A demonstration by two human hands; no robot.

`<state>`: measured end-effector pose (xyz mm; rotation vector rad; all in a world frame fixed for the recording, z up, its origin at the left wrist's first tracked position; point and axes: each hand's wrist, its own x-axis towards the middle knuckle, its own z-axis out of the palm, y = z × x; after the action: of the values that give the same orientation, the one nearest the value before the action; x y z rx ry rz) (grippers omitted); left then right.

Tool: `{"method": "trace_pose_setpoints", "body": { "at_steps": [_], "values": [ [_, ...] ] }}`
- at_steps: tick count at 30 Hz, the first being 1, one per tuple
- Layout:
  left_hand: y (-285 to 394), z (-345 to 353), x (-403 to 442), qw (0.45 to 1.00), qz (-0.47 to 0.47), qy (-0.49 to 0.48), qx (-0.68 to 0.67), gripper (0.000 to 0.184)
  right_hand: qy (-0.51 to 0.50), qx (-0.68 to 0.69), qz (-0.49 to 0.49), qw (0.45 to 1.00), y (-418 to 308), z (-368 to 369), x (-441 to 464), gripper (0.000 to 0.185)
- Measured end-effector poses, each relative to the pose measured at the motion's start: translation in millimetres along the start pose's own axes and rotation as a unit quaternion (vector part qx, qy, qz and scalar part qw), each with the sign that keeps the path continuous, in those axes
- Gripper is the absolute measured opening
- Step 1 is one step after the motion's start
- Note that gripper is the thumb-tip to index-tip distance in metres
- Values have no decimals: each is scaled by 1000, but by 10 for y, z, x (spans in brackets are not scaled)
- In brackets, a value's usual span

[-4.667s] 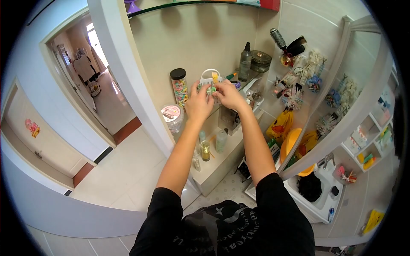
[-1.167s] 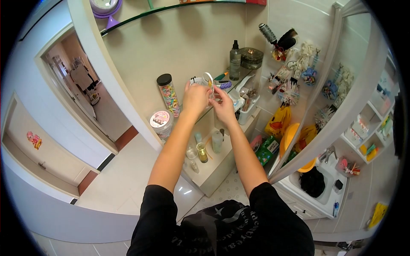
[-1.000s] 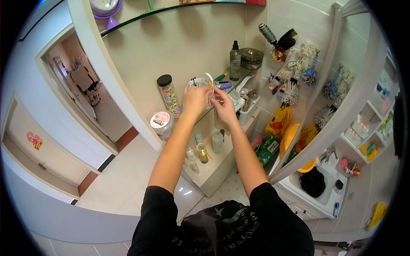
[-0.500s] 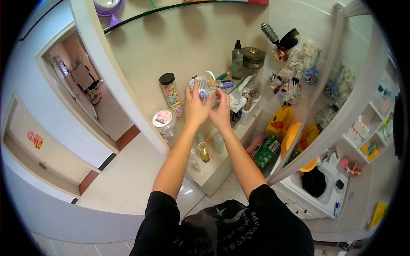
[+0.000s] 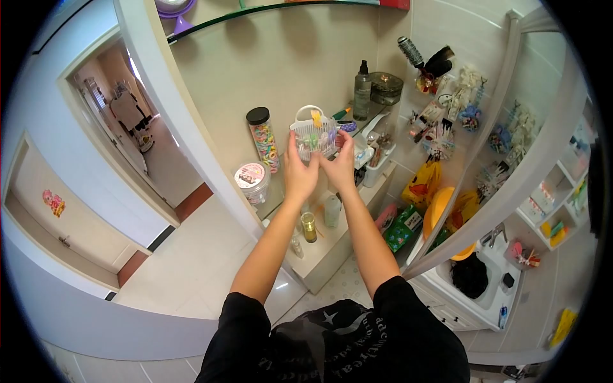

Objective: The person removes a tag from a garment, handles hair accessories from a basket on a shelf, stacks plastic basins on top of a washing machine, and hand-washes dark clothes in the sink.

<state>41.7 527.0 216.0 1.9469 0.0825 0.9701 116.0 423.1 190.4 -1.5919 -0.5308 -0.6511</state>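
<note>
A small white slatted basket (image 5: 313, 135) with a raised handle is between my two hands, above the shelf near the wall. Small colourful items show inside it, too small to name. My left hand (image 5: 301, 169) grips its left side, and my right hand (image 5: 339, 165) holds its right side. Just left of the basket stands a clear jar of colourful hair ties (image 5: 263, 139) with a black lid. A round tub (image 5: 251, 181) with a printed lid sits below that jar. Behind my right hand lies a purple dotted handle (image 5: 347, 126).
A dark spray bottle (image 5: 361, 92) and a lidded dark box (image 5: 385, 87) stand at the back right. Nearer are a gold-toned bottle (image 5: 308, 227), a pale bottle (image 5: 332, 211) and a white organiser (image 5: 381, 167). A glass shelf (image 5: 274, 11) runs overhead; a glass partition stands right.
The basket has turned, so its handle and slatted side now show more plainly. Both hands have shifted slightly right and down in view, still around it.
</note>
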Motion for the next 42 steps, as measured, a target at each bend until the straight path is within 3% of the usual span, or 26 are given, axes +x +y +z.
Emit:
{"method": "trace_pose_setpoints", "body": {
  "at_steps": [1,7,10,16,22,25,30,33,36,42],
  "values": [
    [38,-19,-18,1000,-9,-13,1,81,1,33,15,999,23,10,7,80],
    [43,16,-168,999,23,-8,45,81,-82,-62,21,995,187,96,93,70],
    [-65,74,-157,998,36,7,53,82,-102,-140,32,984,153,149,74,76],
    [-46,33,-133,998,10,-18,64,82,-105,-153,35,982,81,167,18,77],
    [182,-197,-582,994,86,-65,3,77,-31,-117,-26,992,-35,40,-443,62],
    [319,-402,-1005,989,85,-119,-30,75,-45,-96,-91,990,-132,-144,-920,53],
    [306,-714,-1623,977,40,-209,-6,69,-158,-62,-24,985,-273,-707,-1944,49],
    [109,-768,-1965,952,-54,-291,-79,67,-215,-83,72,970,-181,-1166,-2612,46],
    [-179,-690,-2320,926,-51,-362,-98,60,-221,-116,167,954,-179,-1724,-3207,43],
    [-285,-390,-3160,785,-242,-531,-207,45,-210,-228,337,889,-378,-3028,-4218,33]
  ]
}}
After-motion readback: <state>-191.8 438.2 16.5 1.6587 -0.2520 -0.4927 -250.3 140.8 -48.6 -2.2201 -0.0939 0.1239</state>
